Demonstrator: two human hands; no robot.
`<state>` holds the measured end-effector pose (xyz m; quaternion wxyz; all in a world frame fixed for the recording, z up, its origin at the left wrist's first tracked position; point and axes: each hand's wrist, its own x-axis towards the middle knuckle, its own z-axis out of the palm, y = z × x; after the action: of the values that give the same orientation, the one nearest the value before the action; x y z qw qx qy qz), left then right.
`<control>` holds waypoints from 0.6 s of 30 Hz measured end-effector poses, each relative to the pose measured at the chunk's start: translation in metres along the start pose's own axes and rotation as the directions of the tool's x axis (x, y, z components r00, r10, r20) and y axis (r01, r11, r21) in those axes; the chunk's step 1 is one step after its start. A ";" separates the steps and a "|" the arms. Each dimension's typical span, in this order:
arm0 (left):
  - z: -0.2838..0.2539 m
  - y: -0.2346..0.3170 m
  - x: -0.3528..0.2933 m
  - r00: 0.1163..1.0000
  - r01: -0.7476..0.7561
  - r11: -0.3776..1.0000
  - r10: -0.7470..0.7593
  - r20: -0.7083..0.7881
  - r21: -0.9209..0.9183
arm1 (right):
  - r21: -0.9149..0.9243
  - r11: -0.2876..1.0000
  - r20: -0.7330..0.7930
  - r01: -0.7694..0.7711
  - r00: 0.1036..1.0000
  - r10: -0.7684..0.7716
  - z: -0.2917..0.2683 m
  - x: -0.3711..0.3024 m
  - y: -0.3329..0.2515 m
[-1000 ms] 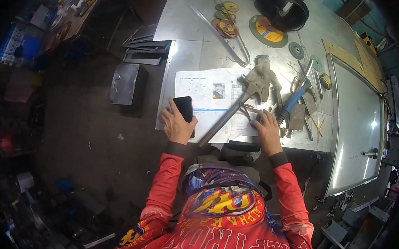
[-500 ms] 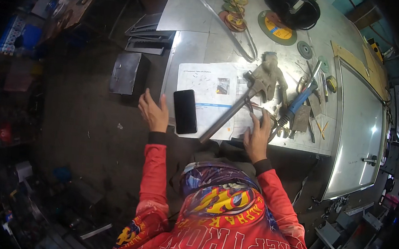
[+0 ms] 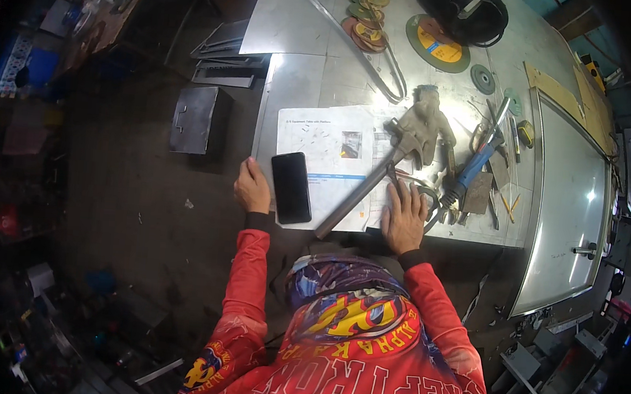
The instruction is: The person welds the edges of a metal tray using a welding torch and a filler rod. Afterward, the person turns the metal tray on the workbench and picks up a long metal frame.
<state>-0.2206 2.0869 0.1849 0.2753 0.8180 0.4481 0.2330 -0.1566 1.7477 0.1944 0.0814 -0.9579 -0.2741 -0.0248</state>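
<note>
My left hand is curled at the left edge of the metal table, its fingers closed on that edge. Just right of it, a black smartphone lies on a printed sheet. My right hand rests open near the table's front edge, palm down with fingers spread and nothing in it. Between my hands lies a hammer-like tool with a long grey handle, slanting over the papers. Beyond my right fingertips are a grey-brown, crumpled glove-like item and a blue-bodied tool.
Grinding discs, a larger green disc and a dark welding helmet lie at the far side. A tape measure and a framed metal panel are at right. Left of the table stands a dark metal box.
My left hand has gone from spread fingers to curled fingers at the table edge. My right hand has flattened with its fingers spread. The view has shifted slightly.
</note>
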 end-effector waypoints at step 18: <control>0.003 0.000 0.001 1.000 0.019 0.995 -0.020 0.012 0.095 | 0.011 1.000 -0.008 -0.004 1.000 0.004 0.000 0.001 0.000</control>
<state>-0.2185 2.0869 0.1832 0.2412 0.8273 0.4648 0.2033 -0.1559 1.7483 0.1949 0.0879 -0.9579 -0.2721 -0.0268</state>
